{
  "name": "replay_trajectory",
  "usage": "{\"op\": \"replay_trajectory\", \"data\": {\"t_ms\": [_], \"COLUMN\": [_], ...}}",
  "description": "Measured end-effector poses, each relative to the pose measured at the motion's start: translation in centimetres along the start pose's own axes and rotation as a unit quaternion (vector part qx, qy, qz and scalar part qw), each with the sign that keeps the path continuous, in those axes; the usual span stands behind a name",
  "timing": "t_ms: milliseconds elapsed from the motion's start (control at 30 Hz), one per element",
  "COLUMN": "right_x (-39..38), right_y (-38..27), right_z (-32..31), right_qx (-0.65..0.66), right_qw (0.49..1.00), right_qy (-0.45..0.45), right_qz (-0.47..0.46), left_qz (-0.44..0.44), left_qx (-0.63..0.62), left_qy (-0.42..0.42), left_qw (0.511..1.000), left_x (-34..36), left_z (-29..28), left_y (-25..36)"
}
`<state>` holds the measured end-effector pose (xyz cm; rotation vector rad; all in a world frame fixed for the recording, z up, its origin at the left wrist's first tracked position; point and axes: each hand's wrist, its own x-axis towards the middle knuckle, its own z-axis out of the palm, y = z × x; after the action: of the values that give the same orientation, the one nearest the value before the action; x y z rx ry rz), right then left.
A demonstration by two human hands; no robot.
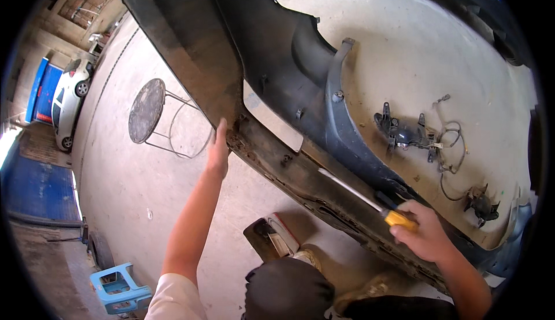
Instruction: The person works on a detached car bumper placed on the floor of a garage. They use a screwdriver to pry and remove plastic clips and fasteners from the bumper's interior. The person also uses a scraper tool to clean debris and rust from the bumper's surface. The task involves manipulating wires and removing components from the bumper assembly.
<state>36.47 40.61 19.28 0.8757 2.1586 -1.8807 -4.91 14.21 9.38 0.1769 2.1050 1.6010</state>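
Observation:
A long dark car bumper (202,48) slants across the view from upper left to lower right, its inner side with clips and dirt facing me. My left hand (218,152) holds its near edge around mid-length, one finger pointing up along the rim; the other fingers are partly hidden. In my right hand (425,230) is a screwdriver (400,220) with a yellow handle, my fingers closed round it. Its metal shaft points up and left over the bumper's inner flange. Just beyond the handle shows a short dark piece that I cannot make out.
Beyond the bumper, two dark fog lamps (404,134) joined by a wiring harness (462,146) lie on the concrete floor. Left stand a round stool (147,111), a blue plastic stool (118,288), a tyre (100,250) and a white car (69,101). An open case (263,239) sits near my feet.

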Motion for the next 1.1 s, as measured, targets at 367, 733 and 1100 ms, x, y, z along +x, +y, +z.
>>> {"op": "replay_trajectory", "data": {"t_ms": [367, 733, 1100], "right_x": [3.2, 1.0, 7.7], "right_y": [3.7, 0.6, -2.5], "right_z": [-2.6, -6.0, 4.7], "right_qx": [0.000, -0.076, 0.000], "right_qw": [0.997, 0.988, 0.996], "right_qy": [-0.024, 0.014, -0.086], "right_qz": [-0.069, -0.134, 0.008], "left_qz": [-0.080, -0.171, 0.067], "left_qx": [0.475, 0.423, 0.177], "left_qy": [-0.199, 0.071, 0.091], "left_qw": [0.854, 0.887, 0.978], "left_x": [-17.7, -13.2, -2.6], "left_z": [-8.3, -17.3, -10.3], "left_y": [-18.7, -19.9, -4.0]}}
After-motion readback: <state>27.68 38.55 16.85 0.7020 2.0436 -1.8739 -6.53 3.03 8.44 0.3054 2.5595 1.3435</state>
